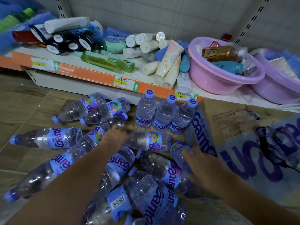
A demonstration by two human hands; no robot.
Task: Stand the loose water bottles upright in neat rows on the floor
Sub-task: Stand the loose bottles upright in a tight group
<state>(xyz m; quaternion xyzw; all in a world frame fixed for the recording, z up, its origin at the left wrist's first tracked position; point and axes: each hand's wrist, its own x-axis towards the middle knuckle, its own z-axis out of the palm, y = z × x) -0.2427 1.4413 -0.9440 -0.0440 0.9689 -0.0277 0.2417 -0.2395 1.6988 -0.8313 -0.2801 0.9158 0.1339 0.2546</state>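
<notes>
On the wooden floor (pixel 24 101) below the shelf (pixel 90 73), many loose bottles (pixel 48 138) lay beside three upright bottles (pixel 164 114), while the left hand (pixel 115 135) gripped one lying bottle (pixel 146 141) and the right hand (pixel 203 164) held another bottle (pixel 178 153).

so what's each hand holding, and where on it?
Left hand grips a lying bottle at its neck end. Right hand closes over the end of another lying bottle; a firm grip cannot be told.
</notes>
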